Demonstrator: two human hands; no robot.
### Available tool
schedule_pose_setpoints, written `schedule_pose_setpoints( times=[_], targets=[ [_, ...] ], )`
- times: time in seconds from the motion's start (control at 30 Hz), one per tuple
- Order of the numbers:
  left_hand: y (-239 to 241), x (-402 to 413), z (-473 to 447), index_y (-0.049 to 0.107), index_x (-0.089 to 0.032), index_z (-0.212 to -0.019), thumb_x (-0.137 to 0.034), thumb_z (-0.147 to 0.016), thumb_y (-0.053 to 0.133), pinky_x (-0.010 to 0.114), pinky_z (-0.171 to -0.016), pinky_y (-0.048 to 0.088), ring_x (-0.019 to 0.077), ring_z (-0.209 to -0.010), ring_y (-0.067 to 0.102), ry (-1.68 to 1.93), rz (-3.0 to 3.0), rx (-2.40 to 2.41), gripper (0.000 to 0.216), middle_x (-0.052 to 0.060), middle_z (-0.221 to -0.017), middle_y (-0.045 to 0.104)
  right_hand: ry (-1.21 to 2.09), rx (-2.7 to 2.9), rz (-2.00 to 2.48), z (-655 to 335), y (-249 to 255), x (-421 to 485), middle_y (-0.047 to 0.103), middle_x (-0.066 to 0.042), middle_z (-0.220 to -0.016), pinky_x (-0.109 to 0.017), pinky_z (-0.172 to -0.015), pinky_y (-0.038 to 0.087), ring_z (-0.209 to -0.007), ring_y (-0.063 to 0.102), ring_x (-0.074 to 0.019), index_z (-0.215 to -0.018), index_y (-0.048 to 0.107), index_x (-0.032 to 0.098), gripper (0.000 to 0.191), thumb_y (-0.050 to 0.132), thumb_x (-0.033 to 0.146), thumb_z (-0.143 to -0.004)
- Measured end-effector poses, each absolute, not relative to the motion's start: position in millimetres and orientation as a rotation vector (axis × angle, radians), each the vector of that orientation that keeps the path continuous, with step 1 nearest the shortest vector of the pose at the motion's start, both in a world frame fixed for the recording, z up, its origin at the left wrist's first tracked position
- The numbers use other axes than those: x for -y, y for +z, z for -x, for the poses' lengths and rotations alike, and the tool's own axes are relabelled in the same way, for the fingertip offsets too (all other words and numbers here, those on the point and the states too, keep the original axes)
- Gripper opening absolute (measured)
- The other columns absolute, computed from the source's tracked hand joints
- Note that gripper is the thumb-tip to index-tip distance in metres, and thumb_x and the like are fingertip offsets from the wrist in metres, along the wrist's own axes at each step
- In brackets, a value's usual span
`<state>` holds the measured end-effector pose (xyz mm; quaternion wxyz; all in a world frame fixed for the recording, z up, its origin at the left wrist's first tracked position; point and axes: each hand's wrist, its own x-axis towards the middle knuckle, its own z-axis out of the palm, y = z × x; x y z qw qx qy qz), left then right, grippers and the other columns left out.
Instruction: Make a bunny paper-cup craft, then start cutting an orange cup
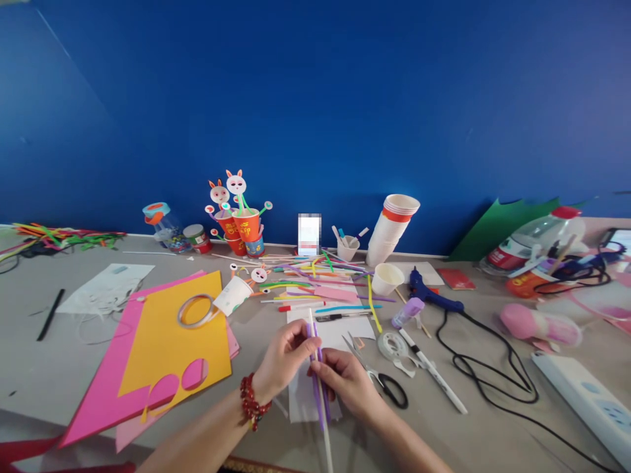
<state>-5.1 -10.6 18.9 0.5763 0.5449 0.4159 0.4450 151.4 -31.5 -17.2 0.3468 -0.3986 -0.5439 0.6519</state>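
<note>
My left hand (288, 355), with a red bead bracelet at the wrist, pinches the upper part of a small bundle of pipe cleaners. Lower down, the fingers of my right hand (349, 381) close on the same bundle. It is made of a long white pipe cleaner (327, 447) and shorter purple pipe cleaners (324, 415) laid along it. The bundle is held upright over white paper (299, 401). Just right of my right hand lie black-handled scissors (392, 389), their blades apart. My fingertips partly cover where the strands meet.
Loose pipe cleaners (296, 287) are spread ahead, with a tipped decorated cup (234, 295) beside them. Coloured sheets (172, 328) lie left. On the right are a tape roll (392, 344), a marker (438, 378), a blue glue gun (428, 294) with its cord, and a power strip (582, 394).
</note>
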Motion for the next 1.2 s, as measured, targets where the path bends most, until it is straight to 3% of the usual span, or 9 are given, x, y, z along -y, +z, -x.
schedule_pose_setpoints(
  times=[0.27,0.5,0.73,0.9,1.2],
  targets=[
    [11,11,4,0.066,-0.015,-0.077,-0.051,-0.079,0.070,0.023,-0.061,0.040,0.0119,-0.063,0.049,1.008,-1.114,-1.021,0.036,-0.001,-0.066,0.057,1.725,1.424,1.044,-152,-19,32,0.048,0.006,-0.054,-0.019,-0.042,0.034,-0.042,0.042,-0.0063,-0.069,0.057,0.016,0.053,0.066,0.067,-0.079],
    [12,12,4,0.070,-0.015,-0.078,-0.054,-0.076,0.072,0.022,-0.053,0.037,0.0100,-0.054,0.045,0.990,-1.039,-1.043,0.039,-0.002,-0.059,0.055,1.749,1.403,1.041,-149,-23,35,0.054,0.004,-0.052,-0.018,-0.039,0.032,-0.040,0.042,-0.0065,-0.076,0.063,0.015,0.053,0.064,0.067,-0.080],
    [9,11,4,0.071,-0.013,-0.076,-0.055,-0.075,0.073,0.022,-0.056,0.038,0.0110,-0.058,0.049,1.026,-1.081,-1.088,0.042,0.000,-0.062,0.059,1.772,1.391,1.022,-149,-20,34,0.053,0.004,-0.053,-0.018,-0.039,0.033,-0.040,0.044,-0.0064,-0.077,0.066,0.013,0.053,0.067,0.067,-0.078],
    [7,11,4,0.072,-0.014,-0.088,-0.056,-0.076,0.071,0.021,-0.048,0.034,0.0094,-0.049,0.045,0.918,-1.016,-1.036,0.043,-0.003,-0.058,0.056,1.793,1.311,1.061,-149,-19,36,0.052,0.005,-0.049,-0.017,-0.037,0.033,-0.037,0.043,-0.0059,-0.077,0.067,0.013,0.053,0.067,0.066,-0.079],
    [8,12,3,0.070,-0.014,-0.074,-0.058,-0.076,0.070,0.021,-0.051,0.034,0.0102,-0.054,0.044,1.021,-1.074,-1.128,0.043,-0.002,-0.057,0.053,1.844,1.333,0.969,-146,-19,37,0.056,0.005,-0.052,-0.017,-0.037,0.036,-0.037,0.047,-0.0069,-0.083,0.060,0.015,0.054,0.069,0.068,-0.075]
  ],
)
